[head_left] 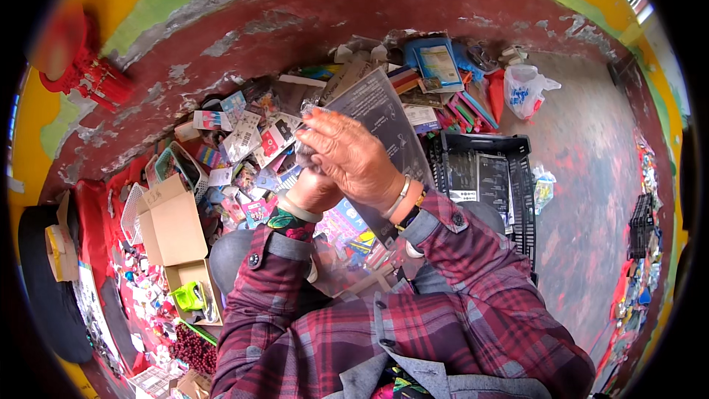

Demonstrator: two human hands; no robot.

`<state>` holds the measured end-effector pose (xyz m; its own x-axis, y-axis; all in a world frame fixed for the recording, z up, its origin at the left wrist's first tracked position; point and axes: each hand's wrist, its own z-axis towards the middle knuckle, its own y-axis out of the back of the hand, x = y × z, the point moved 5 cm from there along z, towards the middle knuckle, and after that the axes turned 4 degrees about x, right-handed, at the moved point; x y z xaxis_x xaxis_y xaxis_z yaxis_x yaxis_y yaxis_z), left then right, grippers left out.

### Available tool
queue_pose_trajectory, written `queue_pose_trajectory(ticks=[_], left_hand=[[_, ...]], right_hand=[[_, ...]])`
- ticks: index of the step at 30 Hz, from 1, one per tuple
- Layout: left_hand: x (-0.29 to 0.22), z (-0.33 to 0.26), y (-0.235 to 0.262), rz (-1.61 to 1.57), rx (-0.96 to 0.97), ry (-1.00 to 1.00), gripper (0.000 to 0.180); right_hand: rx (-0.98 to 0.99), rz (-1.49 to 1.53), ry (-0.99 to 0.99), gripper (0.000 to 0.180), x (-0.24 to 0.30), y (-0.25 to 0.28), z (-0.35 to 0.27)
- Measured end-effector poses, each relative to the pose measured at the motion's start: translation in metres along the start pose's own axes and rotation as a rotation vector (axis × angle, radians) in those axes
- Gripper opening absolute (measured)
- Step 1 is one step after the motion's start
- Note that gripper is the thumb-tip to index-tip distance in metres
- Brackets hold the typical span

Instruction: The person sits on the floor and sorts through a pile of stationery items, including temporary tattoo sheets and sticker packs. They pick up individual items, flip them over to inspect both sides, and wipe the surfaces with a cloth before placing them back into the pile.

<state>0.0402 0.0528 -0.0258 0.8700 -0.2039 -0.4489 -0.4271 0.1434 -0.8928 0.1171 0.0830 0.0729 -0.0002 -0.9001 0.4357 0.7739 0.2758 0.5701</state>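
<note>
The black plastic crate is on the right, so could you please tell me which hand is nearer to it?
Right. The right hand is left of the black plastic crate; the left hand is farther left, partly hidden beneath the right one.

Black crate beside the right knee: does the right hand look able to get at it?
Probably yes: the crate stands open-topped to the right of the right hand, and the knee covers only part of it, though that hand is touching the left hand.

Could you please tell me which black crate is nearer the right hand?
Nearer the right hand is the black crate holding dark printed packages; the other black crate sits much farther right, among colourful clutter.
</note>
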Motion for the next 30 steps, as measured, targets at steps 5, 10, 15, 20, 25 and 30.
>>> queue_pose_trajectory(ticks=[5, 10, 15, 20, 25, 30], left_hand=[[-0.003, -0.002, -0.017, 0.223, 0.076, 0.061, 0.065], [-0.003, 0.0, -0.022, 0.21, 0.041, 0.05, 0.066], [0.0, 0.002, -0.011, 0.093, -0.017, 0.013, 0.048], [0.004, -0.008, 0.0, 0.357, -0.057, 0.103, 0.052], [-0.003, -0.002, -0.02, 0.588, 0.162, -0.059, 0.068], [-0.014, -0.003, -0.027, 0.683, 0.22, -0.196, 0.07]], right_hand=[[-0.177, -0.191, -0.128, 0.031, -0.044, 0.027, -0.002], [-0.289, 0.107, -0.492, 0.024, -0.077, 0.038, -0.014], [-0.076, -0.03, -0.067, 0.028, -0.017, 0.005, -0.002], [0.045, -0.212, 0.015, 0.028, -0.002, 0.0, 0.002], [-0.27, -0.042, -0.289, 0.024, -0.066, 0.042, -0.003], [-0.338, 0.232, -0.5, 0.025, -0.082, 0.04, -0.014]])
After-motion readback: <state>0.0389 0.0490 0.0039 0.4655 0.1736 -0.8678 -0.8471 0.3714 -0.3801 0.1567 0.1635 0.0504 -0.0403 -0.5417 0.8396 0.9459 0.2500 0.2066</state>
